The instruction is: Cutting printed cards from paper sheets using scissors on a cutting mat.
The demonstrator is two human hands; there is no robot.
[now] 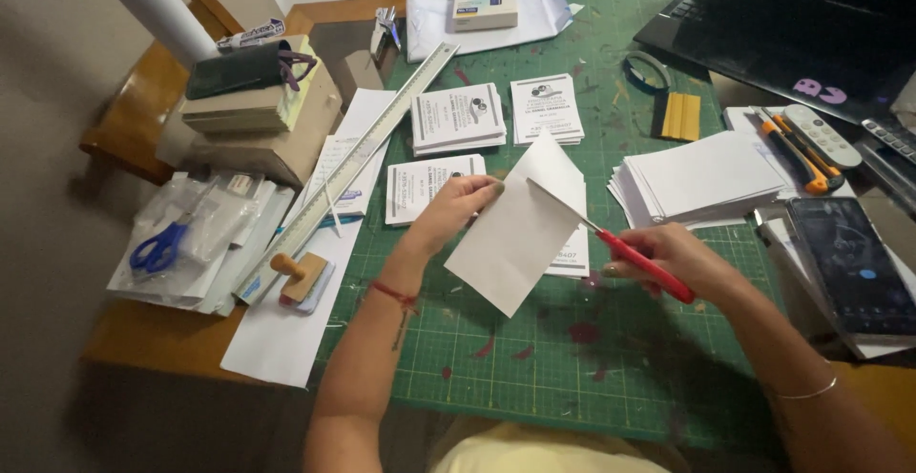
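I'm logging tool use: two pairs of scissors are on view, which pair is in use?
The red-handled scissors, held in the right hand and cutting the white sheet. The blue-handled scissors lie untouched on the plastic sleeves at the table's left edge.

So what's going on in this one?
A person is cutting a white sheet of paper with red-handled scissors over a green cutting mat. The left hand pinches the sheet's upper edge; the right hand works the scissors, blades into the paper. Stacks of printed cards and blank white cards lie on the mat.
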